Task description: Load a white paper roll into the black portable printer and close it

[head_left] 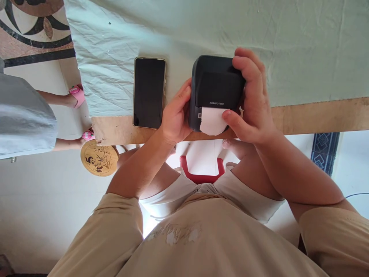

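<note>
This looks to me like somebody's home. Beneath the left hand (pixel 176 115) and right hand (pixel 255 100) stands a brown wooden table (pixel 317 115), spread with a wrinkled pale-green cloth (pixel 201 27). Far beyond the left hand, up and to its left, I see a floor inlay (pixel 31 19) of black, cream and brown petal shapes; on that side too, another person wears a pink slipper (pixel 79 96). Lower left of the same hand is a round yellow-wood disc (pixel 99 157), like a stool top, decorated with a panda and bamboo. Below and right of the right hand shows a dark-blue, diamond-patterned textile strip (pixel 324 154).
</note>
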`<state>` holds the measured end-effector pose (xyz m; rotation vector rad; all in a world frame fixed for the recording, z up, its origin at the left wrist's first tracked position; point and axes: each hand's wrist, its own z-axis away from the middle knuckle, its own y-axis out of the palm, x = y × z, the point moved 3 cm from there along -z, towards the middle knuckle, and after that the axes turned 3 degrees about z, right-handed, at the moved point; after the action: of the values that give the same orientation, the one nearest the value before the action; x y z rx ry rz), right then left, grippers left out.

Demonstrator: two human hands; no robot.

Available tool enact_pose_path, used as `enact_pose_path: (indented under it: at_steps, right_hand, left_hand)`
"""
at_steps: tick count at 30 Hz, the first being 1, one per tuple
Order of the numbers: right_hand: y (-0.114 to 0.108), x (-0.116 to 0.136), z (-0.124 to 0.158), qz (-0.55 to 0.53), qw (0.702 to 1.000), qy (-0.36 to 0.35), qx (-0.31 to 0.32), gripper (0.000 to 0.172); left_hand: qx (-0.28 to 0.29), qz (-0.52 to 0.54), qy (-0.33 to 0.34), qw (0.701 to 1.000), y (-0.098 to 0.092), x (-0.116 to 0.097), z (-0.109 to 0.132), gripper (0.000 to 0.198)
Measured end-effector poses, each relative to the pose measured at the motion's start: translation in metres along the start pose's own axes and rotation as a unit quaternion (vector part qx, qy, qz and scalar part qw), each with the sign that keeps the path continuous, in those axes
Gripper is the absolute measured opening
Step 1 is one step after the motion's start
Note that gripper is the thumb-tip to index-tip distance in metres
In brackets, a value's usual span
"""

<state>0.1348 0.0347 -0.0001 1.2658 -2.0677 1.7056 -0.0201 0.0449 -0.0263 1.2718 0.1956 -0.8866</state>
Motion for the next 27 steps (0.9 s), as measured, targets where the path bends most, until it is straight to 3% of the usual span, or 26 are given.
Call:
enact_pose_path:
  at_steps: [4,8,11,17,22,24,27]
  right_hand:
    - [-0.003,0.001,-0.001,0.001,1.000,0.002,-0.012,0.062]
    - [-0.007,0.000,-0.001,-0.027,0.999,0.024,-0.025,0.061]
    - [-0.011,-0.002,-0.001,-0.057,0.994,0.060,-0.072,0.061]
    - [-0.016,0.003,0.001,-0.093,0.978,0.068,-0.175,0.023]
    - [-0.020,0.006,0.002,-0.082,0.960,0.074,-0.259,0.014]
    - [-0.020,0.006,0.001,-0.024,0.967,0.084,-0.238,0.012]
    - [-0.021,0.010,-0.003,0.066,0.987,0.067,-0.134,0.004]
  left_hand:
    - [0.004,0.035,-0.012,0.999,0.002,0.000,0.001,0.024]
    - [0.044,0.043,-0.028,0.998,0.007,-0.001,0.004,0.027]
    - [0.056,0.036,-0.032,0.997,0.008,0.000,0.006,0.028]
    - [0.053,-0.044,-0.043,0.997,0.003,0.005,0.005,0.024]
    - [0.068,-0.069,-0.050,0.994,0.001,0.004,0.004,0.023]
    - [0.076,-0.070,-0.051,0.993,0.002,0.003,0.005,0.022]
    - [0.058,-0.080,-0.054,0.994,0.004,0.003,0.006,0.023]
